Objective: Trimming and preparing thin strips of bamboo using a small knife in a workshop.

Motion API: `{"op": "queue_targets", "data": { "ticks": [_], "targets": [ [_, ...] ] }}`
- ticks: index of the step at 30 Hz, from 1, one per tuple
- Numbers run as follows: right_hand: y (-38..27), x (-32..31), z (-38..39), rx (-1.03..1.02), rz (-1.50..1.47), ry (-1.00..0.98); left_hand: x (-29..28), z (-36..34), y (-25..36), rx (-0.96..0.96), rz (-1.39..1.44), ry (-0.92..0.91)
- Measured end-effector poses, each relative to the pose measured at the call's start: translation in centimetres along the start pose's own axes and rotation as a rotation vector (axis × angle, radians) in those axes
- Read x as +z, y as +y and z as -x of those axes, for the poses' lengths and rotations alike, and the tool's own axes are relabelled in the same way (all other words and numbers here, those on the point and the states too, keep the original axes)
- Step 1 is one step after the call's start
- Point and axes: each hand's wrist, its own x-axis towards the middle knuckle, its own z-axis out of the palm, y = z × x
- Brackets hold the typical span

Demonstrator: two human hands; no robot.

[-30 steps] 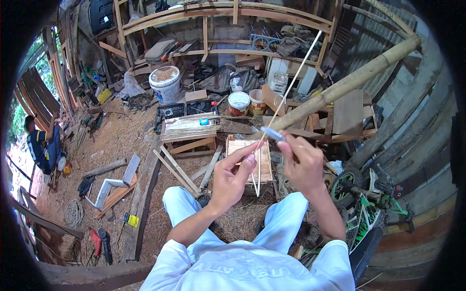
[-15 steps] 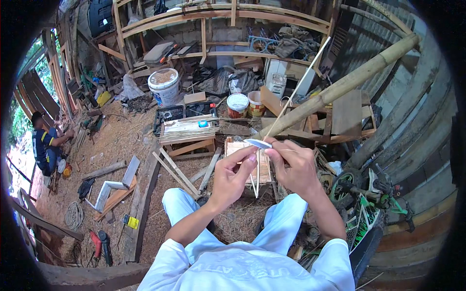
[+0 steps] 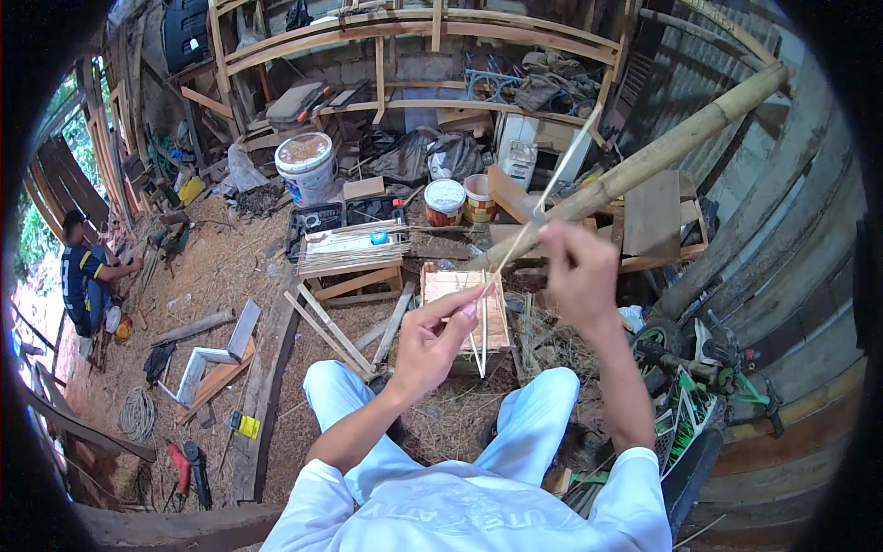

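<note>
My left hand (image 3: 432, 342) is closed in a pinch on thin pale bamboo strips (image 3: 571, 156). One long strip slants up and right from the pinch, and thin ends hang below it. Above and to the right, my right hand (image 3: 587, 276) is a loose fist, blurred by motion. A grey, blurred knife blade (image 3: 535, 212) shows at its fingertips beside the long strip; its handle is hidden by the fingers. Beneath my hands, between my knees, is a light wooden block (image 3: 497, 317).
A thick bamboo pole (image 3: 644, 170) slants in from the right. Ahead are a low stand of thin strips (image 3: 349, 262), a white bucket (image 3: 308, 184) and paint tubs (image 3: 445, 213). Another person (image 3: 83, 281) crouches far left. A green bicycle (image 3: 736, 386) lies right; power tools (image 3: 196, 469) lie lower left.
My right hand has moved up and right, away from the left, carrying the blade from the pinch point up along the strip. The left hand still pinches the strips, nearly in place.
</note>
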Motion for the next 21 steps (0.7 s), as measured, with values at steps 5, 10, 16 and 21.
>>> {"op": "queue_targets", "data": {
  "ticks": [5, 10, 16, 21],
  "targets": [
    [3.1, 0.5, -1.4, -0.012, 0.023, 0.048, -0.4, -0.3, -0.5, -0.04, -0.016, 0.003],
    [4.4, 2.1, -1.7, -0.002, 0.052, 0.034, -1.1, -0.6, -0.8, -0.114, 0.0, 0.023],
    [8.2, 1.4, -4.2, 0.183, 0.207, 0.079, -3.2, 1.9, -2.4, -0.16, -0.062, 0.017],
    [11.1, 2.0, -3.9, 0.213, 0.213, 0.107, -4.3, 2.9, -3.4, -0.133, 0.029, 0.065]
  ]
}}
